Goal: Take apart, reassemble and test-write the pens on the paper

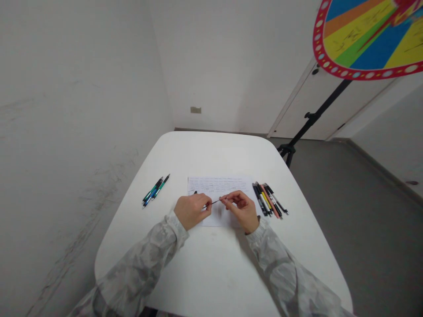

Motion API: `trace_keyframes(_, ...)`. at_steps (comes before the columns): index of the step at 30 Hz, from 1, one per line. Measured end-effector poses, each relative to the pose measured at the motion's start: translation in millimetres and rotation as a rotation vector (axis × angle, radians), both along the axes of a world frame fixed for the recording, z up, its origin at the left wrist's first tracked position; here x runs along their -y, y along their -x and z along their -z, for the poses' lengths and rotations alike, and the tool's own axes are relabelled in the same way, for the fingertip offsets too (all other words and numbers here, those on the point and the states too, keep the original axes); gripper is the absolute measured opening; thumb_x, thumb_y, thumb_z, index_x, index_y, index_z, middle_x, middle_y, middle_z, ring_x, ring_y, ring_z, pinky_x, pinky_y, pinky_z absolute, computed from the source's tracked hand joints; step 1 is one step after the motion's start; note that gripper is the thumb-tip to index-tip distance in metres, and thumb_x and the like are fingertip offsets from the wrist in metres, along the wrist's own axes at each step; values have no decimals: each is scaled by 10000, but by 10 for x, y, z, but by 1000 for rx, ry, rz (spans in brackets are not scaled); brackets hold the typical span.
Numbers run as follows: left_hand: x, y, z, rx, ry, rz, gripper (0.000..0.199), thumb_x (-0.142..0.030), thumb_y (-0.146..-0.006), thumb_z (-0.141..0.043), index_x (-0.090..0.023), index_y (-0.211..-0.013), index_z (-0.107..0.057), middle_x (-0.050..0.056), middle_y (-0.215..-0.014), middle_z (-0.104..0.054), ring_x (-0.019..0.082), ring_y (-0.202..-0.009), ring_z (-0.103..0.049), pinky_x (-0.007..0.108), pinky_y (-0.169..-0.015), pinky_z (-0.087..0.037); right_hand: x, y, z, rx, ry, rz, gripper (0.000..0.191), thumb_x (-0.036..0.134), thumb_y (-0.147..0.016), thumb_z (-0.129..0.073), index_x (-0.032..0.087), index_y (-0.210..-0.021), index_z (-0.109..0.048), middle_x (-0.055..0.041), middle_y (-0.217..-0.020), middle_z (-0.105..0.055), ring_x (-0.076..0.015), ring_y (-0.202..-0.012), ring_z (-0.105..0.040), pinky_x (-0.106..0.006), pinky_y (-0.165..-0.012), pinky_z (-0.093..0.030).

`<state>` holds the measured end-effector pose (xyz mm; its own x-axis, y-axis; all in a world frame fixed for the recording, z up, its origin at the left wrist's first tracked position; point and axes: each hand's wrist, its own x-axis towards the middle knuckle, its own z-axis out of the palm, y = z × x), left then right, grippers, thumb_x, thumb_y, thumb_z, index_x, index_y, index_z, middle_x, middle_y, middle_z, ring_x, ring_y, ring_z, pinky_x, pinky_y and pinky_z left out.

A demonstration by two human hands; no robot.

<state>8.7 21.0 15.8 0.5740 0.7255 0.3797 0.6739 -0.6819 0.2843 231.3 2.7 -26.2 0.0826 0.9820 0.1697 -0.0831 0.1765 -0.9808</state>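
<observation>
Over a sheet of handwritten paper (218, 182), my left hand (192, 209) pinches a thin dark pen refill (215, 202). My right hand (243, 209) has its thumb and fingertips closed at the refill's other end, where a small tip is mostly covered by the fingers. Behind the left hand a short black end (195, 192) sticks out; the rest of that piece is hidden, so I cannot tell what it belongs to. Both hands are just above the paper.
Several blue and green pens (154, 192) lie left on the white table (211, 154). To the right is a row of several black, white, yellow and pink pens (269, 200). A colourful prize wheel (370, 39) on a black stand (302, 127) stands beyond the table.
</observation>
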Motion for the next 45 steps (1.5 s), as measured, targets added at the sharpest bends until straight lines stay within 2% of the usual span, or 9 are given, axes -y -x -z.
trace_keyframes(7,11,-32,-26,1,-26,33,55,-204,-980,-649,-224,-963,-697,-27,-895,-790,140,-823,-743,259,-627,-442,1,19,-20,-19,-13,44,334,465,-791,-926,235,-862,-694,-77,-909,-808,-193,-726,-686,-315,-592,-565)
trace_keyframes(14,5,-56,-21,-22,-60,38,60,-216,-989,-647,-219,-958,-698,-22,-895,-785,145,-816,-740,268,-611,-432,22,18,6,12,-14,-3,318,454,-812,-917,227,-889,-707,-86,-942,-809,-183,-721,-673,-332,-642,-566)
trace_keyframes(20,9,-74,-69,-48,4,20,86,-208,-1000,-625,-220,-984,-709,-8,-932,-799,145,-858,-743,254,-642,-448,7,-4,6,-39,-59,82,306,414,-811,-924,232,-900,-695,-71,-911,-802,-191,-737,-690,-331,-642,-557)
trace_keyframes(30,31,-113,-88,-74,36,40,115,-244,-1039,-605,-220,-1015,-715,4,-968,-793,148,-882,-738,251,-667,-476,51,37,-8,60,-44,11,309,464,-820,-905,229,-899,-720,-74,-916,-803,-189,-728,-677,-356,-704,-585)
trace_keyframes(34,38,-132,-55,0,51,42,133,-281,-1073,-601,-217,-1081,-717,5,-1006,-802,150,-899,-747,252,-706,-500,40,68,48,16,-35,-12,311,448,-803,-915,231,-938,-738,-62,-903,-801,-183,-714,-681,-358,-718,-591)
trace_keyframes(38,48,-140,-3,127,67,-13,193,-360,-1092,-595,-209,-1053,-709,-3,-925,-793,131,-788,-725,248,-721,-513,23,81,113,-48,52,-38,355,490,-791,-900,231,-1003,-780,-62,-901,-815,-182,-680,-679,-361,-688,-597)
trace_keyframes(42,72,-154,9,175,30,3,267,-362,-1110,-548,-207,-952,-697,7,-895,-783,129,-734,-696,264,-741,-528,32,76,97,18,81,-104,280,499,-831,-847,240,-933,-828,-43,-889,-804,-184,-717,-672,-355,-725,-596)
trace_keyframes(45,116,-134,-17,194,-4,28,239,-402,-1086,-582,-211,-983,-680,21,-943,-780,148,-787,-702,280,-762,-538,39,61,74,34,59,-73,257,490,-852,-833,242,-915,-820,-37,-875,-790,-177,-696,-659,-344,-707,-587)
